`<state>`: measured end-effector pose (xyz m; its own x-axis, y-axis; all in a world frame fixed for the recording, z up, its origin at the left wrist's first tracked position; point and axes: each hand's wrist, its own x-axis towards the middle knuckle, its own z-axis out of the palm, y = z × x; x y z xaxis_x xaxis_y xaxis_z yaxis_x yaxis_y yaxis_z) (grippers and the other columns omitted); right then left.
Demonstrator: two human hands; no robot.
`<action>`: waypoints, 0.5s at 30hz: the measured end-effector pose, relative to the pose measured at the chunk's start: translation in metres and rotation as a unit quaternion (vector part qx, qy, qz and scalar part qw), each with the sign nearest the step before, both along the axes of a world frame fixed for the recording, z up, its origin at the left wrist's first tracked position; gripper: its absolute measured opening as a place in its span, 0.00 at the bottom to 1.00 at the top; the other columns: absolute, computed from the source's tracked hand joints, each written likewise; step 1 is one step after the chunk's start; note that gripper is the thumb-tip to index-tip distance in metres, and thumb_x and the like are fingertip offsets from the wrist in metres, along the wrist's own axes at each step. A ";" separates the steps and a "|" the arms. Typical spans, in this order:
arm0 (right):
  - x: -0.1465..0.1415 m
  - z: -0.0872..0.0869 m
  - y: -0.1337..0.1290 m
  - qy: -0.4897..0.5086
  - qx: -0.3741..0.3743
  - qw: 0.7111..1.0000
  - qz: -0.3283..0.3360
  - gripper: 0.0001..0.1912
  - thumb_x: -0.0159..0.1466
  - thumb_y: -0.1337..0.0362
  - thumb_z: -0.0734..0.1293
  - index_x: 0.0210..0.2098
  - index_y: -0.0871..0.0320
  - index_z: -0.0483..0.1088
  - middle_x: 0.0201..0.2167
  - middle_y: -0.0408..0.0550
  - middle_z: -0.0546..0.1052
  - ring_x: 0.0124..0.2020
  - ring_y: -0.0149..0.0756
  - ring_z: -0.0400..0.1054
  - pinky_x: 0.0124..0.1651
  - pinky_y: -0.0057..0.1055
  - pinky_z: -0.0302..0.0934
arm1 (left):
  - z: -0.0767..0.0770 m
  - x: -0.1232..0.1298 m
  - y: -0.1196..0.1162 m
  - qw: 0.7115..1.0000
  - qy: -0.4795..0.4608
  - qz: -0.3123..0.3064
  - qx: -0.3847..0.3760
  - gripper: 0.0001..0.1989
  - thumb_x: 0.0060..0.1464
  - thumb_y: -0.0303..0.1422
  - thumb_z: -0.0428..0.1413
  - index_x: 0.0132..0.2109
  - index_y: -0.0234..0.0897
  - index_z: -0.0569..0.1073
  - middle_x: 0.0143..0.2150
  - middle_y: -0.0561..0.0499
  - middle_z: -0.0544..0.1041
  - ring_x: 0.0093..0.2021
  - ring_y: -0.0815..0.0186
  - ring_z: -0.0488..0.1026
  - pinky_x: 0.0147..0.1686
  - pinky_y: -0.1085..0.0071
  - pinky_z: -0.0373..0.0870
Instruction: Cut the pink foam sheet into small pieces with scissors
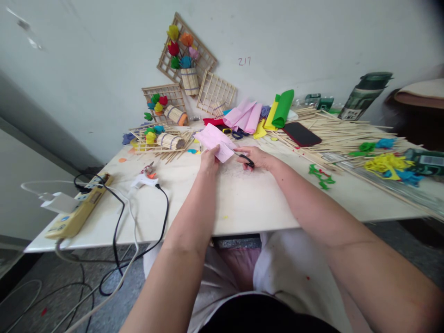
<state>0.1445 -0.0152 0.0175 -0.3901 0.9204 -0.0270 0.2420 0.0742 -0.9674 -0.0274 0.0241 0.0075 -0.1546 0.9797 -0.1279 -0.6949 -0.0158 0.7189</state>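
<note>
Holding is seen in the head view: the left hand point(209, 162) is pinched on a pink paper sheet point(217, 140), thumb on top, fingers under the near edge. The sheet is held just above the bench point(243, 203), roughly at its center, tilted up toward the wall. The right hand point(258, 158) is closed through the black handles of a pair of scissors point(247, 160), w/ the blades pointed left at the sheet's right edge; whether the blades are apart or together cannot be told, too small. Both forearms are stretched out from the bottom of the frame.

Behind the sheet, more pink paper point(244, 115) is stacked, w/ yellow and green felt rolls point(282, 107) beside it. A dark phone point(301, 133) is laid on a spread of bamboo sticks point(343, 134) to the right. Cut yellow, blue & green bits point(385, 163) are scattered on the sticks near the right edge. At back left, stick lattice frames w/ small colored flowers point(180, 46) are leaned on the wall. A glue gun point(145, 178) and a yellow power strip point(78, 212) are placed at the bench's left, cables hanging off the edge.
</note>
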 end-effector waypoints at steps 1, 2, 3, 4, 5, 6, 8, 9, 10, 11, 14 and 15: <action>0.000 -0.001 0.001 0.003 -0.005 1.000 -0.003 0.27 0.61 0.65 0.69 0.59 0.60 0.62 0.13 0.37 0.70 0.09 0.26 0.59 0.14 0.20 0.55 | 0.000 0.000 0.000 1.000 0.000 -0.004 0.001 0.18 0.45 0.17 0.58 0.45 0.34 0.74 0.41 0.46 0.80 0.45 0.60 0.77 0.51 0.62 0.71; 0.000 -0.002 0.001 0.005 -0.007 1.000 -0.006 0.26 0.61 0.64 0.69 0.58 0.60 0.62 0.13 0.37 0.70 0.09 0.26 0.59 0.13 0.20 0.55 | -0.001 0.000 0.000 1.000 0.001 -0.009 0.002 0.18 0.45 0.17 0.58 0.45 0.34 0.74 0.41 0.46 0.80 0.45 0.60 0.77 0.51 0.62 0.71; 0.000 -0.003 0.002 0.006 -0.008 1.000 -0.008 0.25 0.61 0.63 0.68 0.57 0.60 0.64 0.13 0.37 0.69 0.09 0.26 0.59 0.13 0.20 0.54 | -0.001 0.001 0.000 1.000 0.001 -0.014 0.002 0.18 0.44 0.17 0.58 0.45 0.34 0.74 0.40 0.46 0.80 0.46 0.59 0.77 0.51 0.62 0.71; 0.000 -0.004 0.003 0.008 -0.007 1.000 -0.008 0.22 0.62 0.62 0.68 0.55 0.60 0.65 0.12 0.37 0.69 0.09 0.26 0.58 0.13 0.20 0.53 | -0.001 0.001 -0.001 1.000 0.003 -0.019 0.003 0.18 0.44 0.18 0.58 0.44 0.33 0.75 0.40 0.45 0.80 0.46 0.59 0.77 0.51 0.62 0.71; -0.001 -0.005 0.004 0.009 -0.005 1.000 -0.007 0.20 0.62 0.61 0.68 0.52 0.60 0.67 0.12 0.37 0.68 0.09 0.25 0.58 0.13 0.20 0.53 | -0.001 0.001 -0.001 1.000 0.004 -0.024 0.003 0.17 0.44 0.18 0.58 0.44 0.33 0.75 0.40 0.45 0.80 0.46 0.59 0.77 0.51 0.62 0.71; -0.001 -0.006 0.005 0.011 -0.004 1.000 -0.005 0.17 0.62 0.60 0.68 0.49 0.60 0.69 0.12 0.37 0.68 0.09 0.25 0.58 0.13 0.20 0.52 | -0.001 0.002 -0.002 1.000 0.005 -0.028 0.004 0.17 0.44 0.18 0.58 0.43 0.33 0.75 0.40 0.45 0.80 0.46 0.58 0.77 0.51 0.62 0.71; -0.002 -0.006 0.006 0.014 -0.003 1.000 0.000 0.13 0.61 0.58 0.68 0.42 0.60 0.70 0.12 0.38 0.68 0.09 0.25 0.57 0.13 0.20 0.52 | -0.001 0.003 -0.003 0.999 0.008 -0.035 0.006 0.15 0.44 0.18 0.58 0.42 0.32 0.75 0.40 0.45 0.80 0.47 0.58 0.76 0.52 0.61 0.71; -0.002 -0.005 0.005 0.016 -0.006 1.000 0.000 0.12 0.61 0.58 0.68 0.39 0.60 0.70 0.12 0.39 0.68 0.09 0.25 0.57 0.13 0.20 0.52 | 0.000 0.003 -0.004 0.999 0.010 -0.039 0.009 0.15 0.44 0.18 0.58 0.41 0.32 0.75 0.40 0.44 0.80 0.47 0.57 0.76 0.52 0.60 0.71; -0.002 -0.003 0.004 0.017 -0.011 1.000 -0.002 0.12 0.61 0.57 0.69 0.36 0.60 0.69 0.12 0.39 0.68 0.09 0.24 0.57 0.13 0.20 0.52 | 0.000 0.004 -0.004 0.999 0.011 -0.041 0.011 0.14 0.44 0.18 0.58 0.40 0.32 0.75 0.40 0.44 0.80 0.48 0.57 0.76 0.52 0.60 0.70; -0.003 -0.002 0.003 0.018 -0.016 1.000 -0.005 0.12 0.61 0.57 0.69 0.35 0.60 0.68 0.12 0.39 0.68 0.10 0.24 0.57 0.13 0.20 0.51 | 0.000 0.004 -0.005 0.999 0.011 -0.043 0.013 0.13 0.44 0.17 0.58 0.40 0.32 0.75 0.40 0.44 0.80 0.48 0.57 0.76 0.52 0.60 0.70; -0.004 0.004 -0.003 0.020 -0.029 0.999 -0.020 0.12 0.61 0.57 0.69 0.34 0.60 0.67 0.13 0.40 0.69 0.10 0.24 0.57 0.12 0.20 0.50 | 0.001 0.005 -0.005 0.999 0.010 -0.044 0.014 0.14 0.44 0.18 0.58 0.40 0.32 0.75 0.40 0.44 0.80 0.49 0.56 0.75 0.53 0.60 0.70; -0.004 0.006 -0.004 0.022 -0.031 0.999 -0.024 0.12 0.61 0.57 0.69 0.34 0.60 0.67 0.13 0.40 0.68 0.10 0.24 0.57 0.12 0.20 0.50 | 0.001 0.005 -0.005 0.999 0.009 -0.044 0.014 0.15 0.44 0.18 0.59 0.41 0.32 0.75 0.40 0.44 0.80 0.49 0.56 0.75 0.53 0.60 0.70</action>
<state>0.1403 -0.0195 0.0231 -0.3483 0.9349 -0.0678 0.2016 0.0041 -0.9795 -0.0221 0.0191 0.0083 -0.0701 0.9928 -0.0974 -0.6814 0.0236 0.7315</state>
